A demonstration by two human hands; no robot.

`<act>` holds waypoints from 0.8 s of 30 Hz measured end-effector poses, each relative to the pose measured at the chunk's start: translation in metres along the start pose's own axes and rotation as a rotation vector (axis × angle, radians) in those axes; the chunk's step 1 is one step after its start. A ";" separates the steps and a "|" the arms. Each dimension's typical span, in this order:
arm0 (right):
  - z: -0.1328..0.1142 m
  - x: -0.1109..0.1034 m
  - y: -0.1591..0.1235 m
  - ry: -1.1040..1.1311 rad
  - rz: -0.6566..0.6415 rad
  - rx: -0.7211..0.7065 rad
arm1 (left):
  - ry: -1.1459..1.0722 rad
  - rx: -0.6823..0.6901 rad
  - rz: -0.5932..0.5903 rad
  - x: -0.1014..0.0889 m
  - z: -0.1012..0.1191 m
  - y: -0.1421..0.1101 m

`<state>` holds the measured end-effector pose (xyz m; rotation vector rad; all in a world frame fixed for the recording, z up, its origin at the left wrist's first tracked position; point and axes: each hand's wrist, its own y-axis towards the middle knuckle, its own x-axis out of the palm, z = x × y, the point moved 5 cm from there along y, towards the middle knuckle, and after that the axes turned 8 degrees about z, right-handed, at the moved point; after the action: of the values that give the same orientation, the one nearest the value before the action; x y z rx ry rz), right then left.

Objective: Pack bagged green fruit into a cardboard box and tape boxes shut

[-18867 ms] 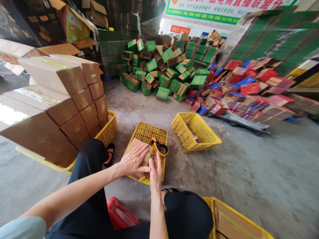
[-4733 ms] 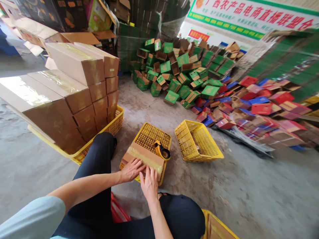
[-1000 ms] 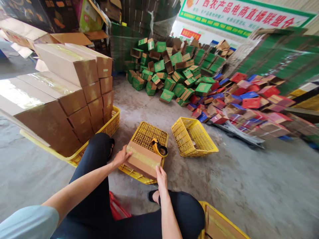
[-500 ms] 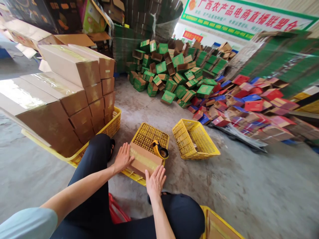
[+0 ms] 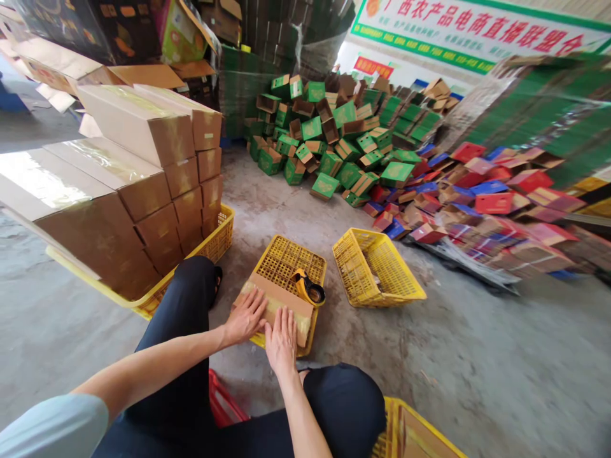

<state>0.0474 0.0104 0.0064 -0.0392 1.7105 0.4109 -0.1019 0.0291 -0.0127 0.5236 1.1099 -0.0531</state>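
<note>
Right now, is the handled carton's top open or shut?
Shut: the carton is flat on top, tape showing, under left hand and right hand.

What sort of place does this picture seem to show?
Probably a warehouse or packing area. Taped cardboard boxes are stacked in a yellow crate, green cartons lie heaped on the floor, and a tape dispenser sits beside another taped box.
</note>
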 end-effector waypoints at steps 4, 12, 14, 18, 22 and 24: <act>-0.007 0.001 0.004 0.023 -0.057 -0.057 | -0.026 0.059 -0.037 -0.001 0.006 0.002; -0.017 -0.012 0.021 -0.026 -0.096 0.061 | 0.012 0.019 0.027 -0.013 -0.005 0.008; -0.018 -0.015 0.024 -0.035 -0.126 0.075 | 0.042 -0.009 0.053 -0.015 -0.010 0.009; -0.016 -0.014 0.026 -0.048 -0.196 0.105 | 0.072 -0.008 0.059 -0.013 -0.015 0.008; -0.014 -0.008 0.026 -0.060 -0.213 0.107 | 0.116 0.012 0.069 -0.010 -0.015 0.008; -0.013 -0.006 0.025 -0.063 -0.207 0.109 | 0.141 0.022 0.092 -0.010 -0.015 0.007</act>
<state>0.0298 0.0290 0.0205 -0.1214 1.6452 0.1635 -0.1172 0.0396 -0.0063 0.6050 1.2223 0.0526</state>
